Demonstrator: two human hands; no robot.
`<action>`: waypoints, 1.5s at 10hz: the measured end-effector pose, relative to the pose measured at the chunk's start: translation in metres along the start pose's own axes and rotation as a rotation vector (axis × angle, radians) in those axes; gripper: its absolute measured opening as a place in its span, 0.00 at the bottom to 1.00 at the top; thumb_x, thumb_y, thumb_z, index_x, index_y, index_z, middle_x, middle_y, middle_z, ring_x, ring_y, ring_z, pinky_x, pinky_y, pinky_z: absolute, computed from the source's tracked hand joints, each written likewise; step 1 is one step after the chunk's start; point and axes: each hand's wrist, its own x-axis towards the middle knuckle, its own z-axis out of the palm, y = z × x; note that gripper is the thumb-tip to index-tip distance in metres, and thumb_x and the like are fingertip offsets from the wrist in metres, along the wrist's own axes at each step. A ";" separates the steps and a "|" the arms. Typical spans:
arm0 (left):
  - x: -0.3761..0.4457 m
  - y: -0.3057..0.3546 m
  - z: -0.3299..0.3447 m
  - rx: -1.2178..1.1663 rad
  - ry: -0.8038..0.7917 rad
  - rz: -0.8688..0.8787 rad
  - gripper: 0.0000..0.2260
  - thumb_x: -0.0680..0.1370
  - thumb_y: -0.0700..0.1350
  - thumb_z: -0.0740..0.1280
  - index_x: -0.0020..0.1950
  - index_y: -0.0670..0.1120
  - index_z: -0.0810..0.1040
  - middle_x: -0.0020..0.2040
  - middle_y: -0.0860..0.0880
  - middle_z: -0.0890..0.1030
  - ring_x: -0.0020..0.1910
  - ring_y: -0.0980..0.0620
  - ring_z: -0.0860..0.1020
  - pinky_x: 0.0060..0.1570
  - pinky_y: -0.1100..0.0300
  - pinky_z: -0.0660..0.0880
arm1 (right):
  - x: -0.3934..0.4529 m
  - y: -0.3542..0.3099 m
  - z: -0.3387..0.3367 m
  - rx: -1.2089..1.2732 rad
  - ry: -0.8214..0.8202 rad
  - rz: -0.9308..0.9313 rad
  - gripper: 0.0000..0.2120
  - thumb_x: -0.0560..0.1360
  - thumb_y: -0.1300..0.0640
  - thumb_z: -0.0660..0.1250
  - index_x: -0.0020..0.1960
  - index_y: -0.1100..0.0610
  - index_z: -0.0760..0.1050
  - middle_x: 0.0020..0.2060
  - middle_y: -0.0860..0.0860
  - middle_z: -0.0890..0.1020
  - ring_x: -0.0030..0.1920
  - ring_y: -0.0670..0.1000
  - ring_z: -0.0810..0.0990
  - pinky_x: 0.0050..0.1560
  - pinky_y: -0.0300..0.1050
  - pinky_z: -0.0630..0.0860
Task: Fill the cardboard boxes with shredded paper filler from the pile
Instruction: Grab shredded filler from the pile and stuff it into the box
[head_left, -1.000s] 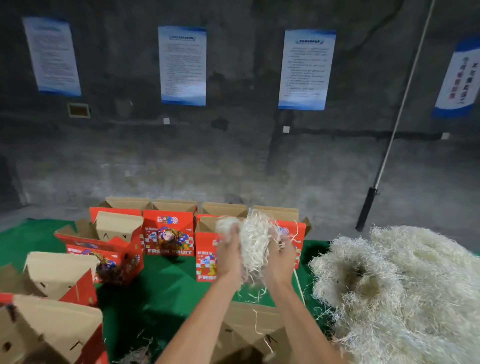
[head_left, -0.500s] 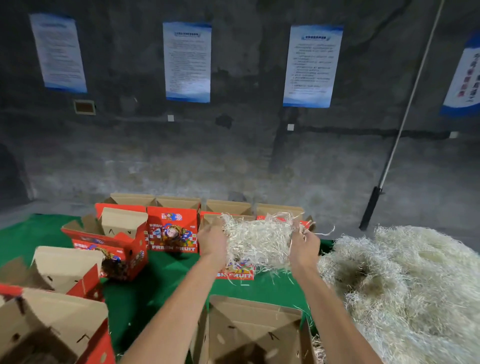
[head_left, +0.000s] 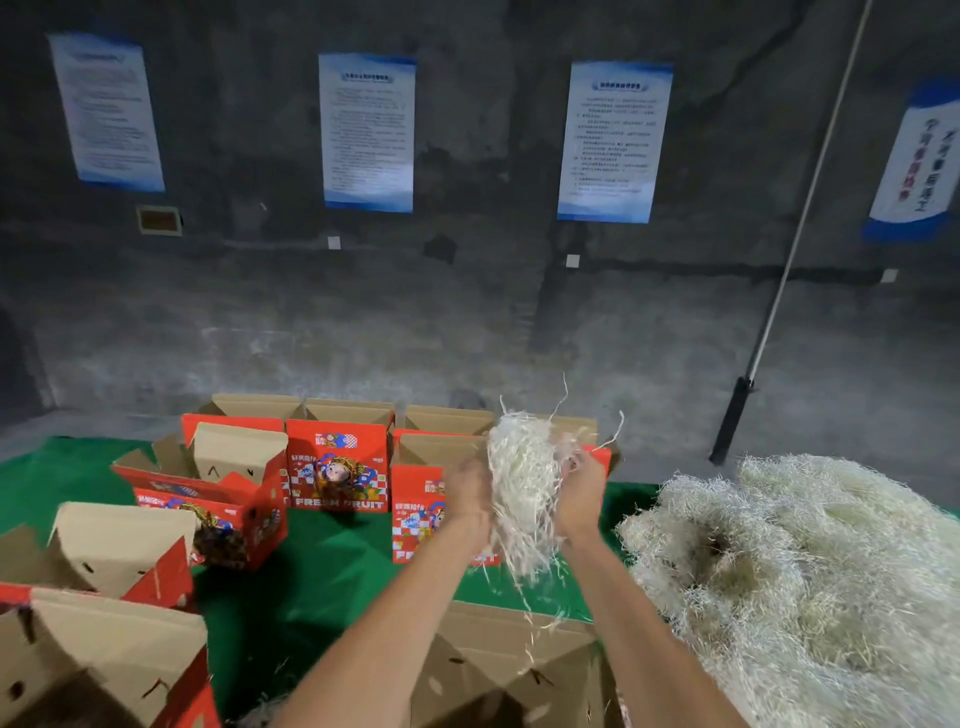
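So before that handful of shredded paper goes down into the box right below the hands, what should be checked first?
1. Wad held from both sides: ok. The left hand and right hand hold the wad of shredded paper between them.
2. Wad over the target: ok, roughly. The near box sits open just below.
3. Box flaps out of the way: ok; they stand up.
4. Wad staying together: not ok. Strands dangle and drop.
5. How full the box already is: cannot tell; its inside is dark.
6. More filler within reach: ok. The pile lies to the right.
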 end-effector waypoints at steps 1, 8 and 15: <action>0.031 0.023 -0.036 0.068 0.235 0.043 0.14 0.83 0.39 0.60 0.68 0.44 0.74 0.36 0.51 0.70 0.31 0.55 0.68 0.29 0.61 0.71 | 0.026 -0.002 -0.036 -0.070 0.154 -0.025 0.15 0.82 0.53 0.62 0.38 0.56 0.71 0.27 0.48 0.71 0.25 0.45 0.67 0.23 0.38 0.64; 0.035 0.043 -0.032 -0.102 0.204 0.005 0.20 0.81 0.50 0.63 0.66 0.37 0.74 0.40 0.47 0.74 0.31 0.53 0.73 0.32 0.58 0.74 | 0.052 -0.024 -0.026 0.011 0.165 -0.056 0.20 0.81 0.50 0.63 0.33 0.54 0.65 0.25 0.47 0.65 0.26 0.46 0.62 0.25 0.42 0.61; 0.063 0.037 -0.088 0.095 0.250 0.044 0.23 0.81 0.54 0.63 0.68 0.39 0.74 0.32 0.52 0.72 0.29 0.53 0.69 0.32 0.58 0.70 | 0.081 -0.012 -0.074 -0.148 0.212 -0.065 0.22 0.81 0.44 0.63 0.34 0.56 0.64 0.26 0.49 0.66 0.26 0.49 0.62 0.27 0.44 0.60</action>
